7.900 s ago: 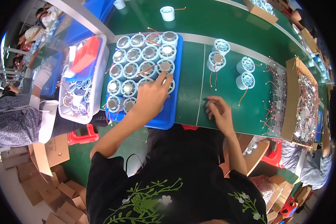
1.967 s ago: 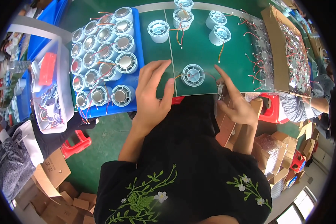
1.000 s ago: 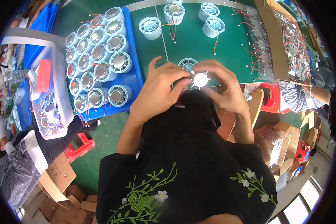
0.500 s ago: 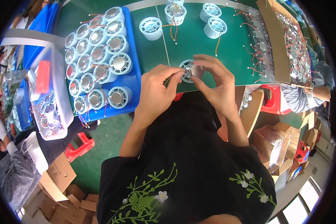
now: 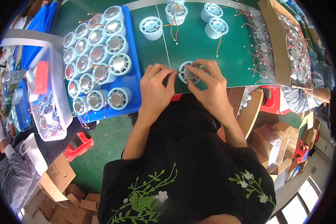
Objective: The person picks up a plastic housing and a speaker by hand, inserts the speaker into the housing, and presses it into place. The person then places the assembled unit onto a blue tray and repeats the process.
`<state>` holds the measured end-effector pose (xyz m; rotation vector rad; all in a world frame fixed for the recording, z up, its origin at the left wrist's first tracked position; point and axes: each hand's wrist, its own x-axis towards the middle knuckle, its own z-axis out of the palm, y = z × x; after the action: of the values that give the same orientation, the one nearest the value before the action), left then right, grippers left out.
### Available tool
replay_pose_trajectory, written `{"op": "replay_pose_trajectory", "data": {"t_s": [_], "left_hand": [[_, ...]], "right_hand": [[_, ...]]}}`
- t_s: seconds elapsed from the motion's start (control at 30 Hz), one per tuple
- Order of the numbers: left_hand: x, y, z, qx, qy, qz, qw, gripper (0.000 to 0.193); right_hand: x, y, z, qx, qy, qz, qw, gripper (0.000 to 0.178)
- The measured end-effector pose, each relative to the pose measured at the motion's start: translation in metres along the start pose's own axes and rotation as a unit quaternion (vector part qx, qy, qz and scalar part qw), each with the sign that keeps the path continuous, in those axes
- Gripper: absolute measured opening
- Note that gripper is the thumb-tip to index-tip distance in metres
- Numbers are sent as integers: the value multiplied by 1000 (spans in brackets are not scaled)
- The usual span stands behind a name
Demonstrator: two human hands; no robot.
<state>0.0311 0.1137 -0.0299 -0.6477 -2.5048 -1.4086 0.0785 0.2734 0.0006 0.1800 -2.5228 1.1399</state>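
A light-blue round plastic housing (image 5: 181,77) with a spoked top stands at the table's near edge, between my hands. Over its top lies a silver metal disc (image 5: 190,73). My right hand (image 5: 212,83) grips this disc, fingertips on its far side and thumb on the near side. Just left of the housing, my left hand (image 5: 156,87) is closed in a pinch at its rim. A tiny dark bit shows at those fingertips, too small to name. My right fingers cover part of the housing.
On the left, a blue tray (image 5: 135,89) bears several housings with discs and wires. More housings (image 5: 151,28) stand on the green table (image 5: 190,44). Bubble wrap with wired parts (image 5: 263,48) and a cardboard box (image 5: 278,44) lie right. A white bin (image 5: 65,108) is far left; other people work at both sides.
My right hand has shifted slightly left and lower, bringing the disc from a tilted position to flatter over the housing. My left pinch has drawn a little left.
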Motion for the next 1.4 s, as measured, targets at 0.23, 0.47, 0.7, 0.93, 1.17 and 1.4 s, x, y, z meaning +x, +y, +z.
{"op": "replay_pose_trajectory", "data": {"t_s": [0.23, 0.47, 0.7, 0.93, 1.17, 1.4], "left_hand": [[1, 1, -3, -18, -49, -47, 998, 6], [-2, 1, 3, 3, -41, -32, 999, 13], [-1, 2, 4, -15, -44, -39, 998, 13], [-3, 1, 6, -18, -36, -36, 999, 14], [-4, 1, 4, 6, -60, -33, 998, 13], [-3, 0, 5, 4, -63, -36, 997, 13]], "right_hand": [[2, 2, -7, -84, -8, -46, 995, 35], [2, 4, -8, -38, -12, -32, 999, 36], [1, 5, -10, -18, -32, -6, 999, 36], [1, 0, -11, -59, -33, -15, 998, 36], [2, -4, -14, -61, -36, -12, 997, 36], [2, 1, -15, -40, -43, -9, 998, 33]]}}
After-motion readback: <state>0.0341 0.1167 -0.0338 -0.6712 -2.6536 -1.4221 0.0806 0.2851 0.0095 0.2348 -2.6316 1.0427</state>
